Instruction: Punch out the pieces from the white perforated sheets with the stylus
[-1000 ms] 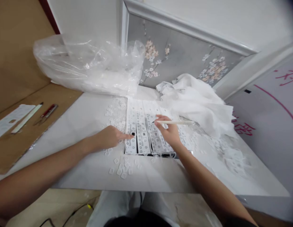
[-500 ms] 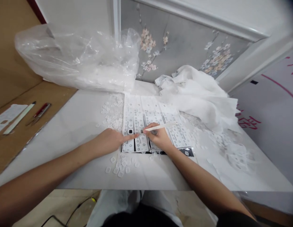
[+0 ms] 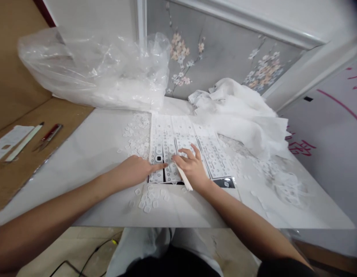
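**Both hands on perforated strips, stick in right hand**

Left hand (image 3: 135,172) lies flat on table (image 3: 94,154), index finger extended, tip touching the near end of the white perforated strips (image 3: 178,144); other fingers loosely curled, holding nothing. Right hand (image 3: 191,166) rests on strips just beside left fingertip, fingers spread narrow over the sheet, w/ a thin pale stick (image 3: 184,179) gripped under the palm, angled toward table edge. Strips lie side by side at table centre. Small loose white pieces (image 3: 148,200) scattered near left hand. Clear plastic bag (image 3: 94,73) at rear left; white cloth (image 3: 241,115) at rear right.
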A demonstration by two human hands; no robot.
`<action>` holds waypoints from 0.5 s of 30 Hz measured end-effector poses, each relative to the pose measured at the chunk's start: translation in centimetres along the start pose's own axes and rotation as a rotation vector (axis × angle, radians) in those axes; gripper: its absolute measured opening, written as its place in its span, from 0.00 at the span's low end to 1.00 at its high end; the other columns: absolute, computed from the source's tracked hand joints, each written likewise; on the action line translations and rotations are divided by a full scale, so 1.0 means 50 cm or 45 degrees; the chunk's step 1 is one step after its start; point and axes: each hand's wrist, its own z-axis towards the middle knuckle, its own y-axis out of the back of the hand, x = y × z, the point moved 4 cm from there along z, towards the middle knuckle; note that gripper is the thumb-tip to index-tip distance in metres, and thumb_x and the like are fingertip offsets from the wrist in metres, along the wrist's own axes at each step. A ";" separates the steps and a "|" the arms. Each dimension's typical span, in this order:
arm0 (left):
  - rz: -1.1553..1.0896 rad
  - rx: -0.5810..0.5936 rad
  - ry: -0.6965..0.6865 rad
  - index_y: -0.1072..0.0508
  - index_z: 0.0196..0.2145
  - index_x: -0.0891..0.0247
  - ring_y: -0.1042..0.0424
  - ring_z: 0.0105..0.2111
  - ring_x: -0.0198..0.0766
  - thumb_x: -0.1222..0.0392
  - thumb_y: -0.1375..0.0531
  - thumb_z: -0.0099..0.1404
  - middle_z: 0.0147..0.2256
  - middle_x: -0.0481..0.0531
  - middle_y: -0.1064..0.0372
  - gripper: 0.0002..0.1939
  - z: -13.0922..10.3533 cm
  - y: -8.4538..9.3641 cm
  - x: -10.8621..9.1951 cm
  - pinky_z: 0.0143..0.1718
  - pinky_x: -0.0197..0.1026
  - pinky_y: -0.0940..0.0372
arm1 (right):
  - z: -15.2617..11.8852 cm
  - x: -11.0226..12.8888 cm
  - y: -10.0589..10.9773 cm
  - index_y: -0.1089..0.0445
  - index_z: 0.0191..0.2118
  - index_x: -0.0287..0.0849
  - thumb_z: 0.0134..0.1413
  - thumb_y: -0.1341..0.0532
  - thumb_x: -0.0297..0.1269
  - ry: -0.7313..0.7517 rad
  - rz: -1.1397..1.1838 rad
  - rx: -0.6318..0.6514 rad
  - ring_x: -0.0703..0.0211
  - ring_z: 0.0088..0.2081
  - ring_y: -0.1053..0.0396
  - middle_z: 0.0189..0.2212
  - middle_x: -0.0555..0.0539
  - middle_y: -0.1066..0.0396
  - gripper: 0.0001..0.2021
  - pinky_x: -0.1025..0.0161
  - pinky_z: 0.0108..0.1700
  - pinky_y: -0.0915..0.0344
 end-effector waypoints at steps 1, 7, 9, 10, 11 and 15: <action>-0.019 -0.019 -0.001 0.39 0.62 0.47 0.43 0.16 0.34 0.73 0.48 0.62 0.17 0.42 0.42 0.34 0.000 0.000 0.000 0.27 0.36 0.49 | 0.003 -0.011 0.001 0.29 0.42 0.51 0.56 0.45 0.23 -0.028 -0.008 -0.026 0.50 0.53 0.36 0.30 0.49 0.24 0.15 0.41 0.67 0.64; -0.060 -0.053 -0.013 0.38 0.62 0.45 0.45 0.16 0.34 0.77 0.49 0.57 0.18 0.43 0.41 0.39 -0.005 0.001 0.005 0.25 0.36 0.52 | 0.009 -0.136 0.068 0.28 0.37 0.47 0.60 0.42 0.37 -0.478 0.260 -0.418 0.45 0.59 0.40 0.42 0.46 0.25 0.06 0.38 0.64 0.54; -0.052 -0.034 -0.018 0.39 0.62 0.45 0.44 0.17 0.35 0.77 0.49 0.55 0.18 0.44 0.40 0.41 -0.006 0.002 0.006 0.25 0.36 0.52 | -0.001 -0.159 0.076 0.27 0.36 0.45 0.59 0.40 0.42 -0.567 0.543 -0.314 0.45 0.55 0.34 0.40 0.45 0.24 0.08 0.43 0.58 0.42; -0.052 -0.029 -0.016 0.39 0.62 0.45 0.42 0.17 0.35 0.77 0.49 0.54 0.19 0.44 0.38 0.41 -0.006 0.002 0.007 0.24 0.36 0.52 | -0.009 -0.161 0.072 0.26 0.35 0.45 0.58 0.40 0.43 -0.591 0.669 -0.215 0.47 0.51 0.30 0.38 0.45 0.24 0.09 0.46 0.55 0.37; -0.050 -0.029 -0.016 0.39 0.63 0.45 0.41 0.18 0.35 0.77 0.50 0.54 0.20 0.44 0.37 0.42 -0.007 0.003 0.007 0.24 0.36 0.52 | -0.019 -0.160 0.067 0.26 0.35 0.44 0.57 0.39 0.44 -0.611 0.756 -0.125 0.48 0.47 0.28 0.37 0.45 0.23 0.09 0.48 0.52 0.35; 0.006 -0.022 -0.034 0.42 0.64 0.42 0.40 0.18 0.36 0.76 0.50 0.54 0.19 0.44 0.36 0.43 -0.005 0.000 0.009 0.23 0.35 0.53 | -0.057 -0.147 0.043 0.23 0.35 0.46 0.55 0.36 0.44 -0.641 0.784 -0.077 0.47 0.49 0.29 0.39 0.45 0.23 0.08 0.48 0.53 0.36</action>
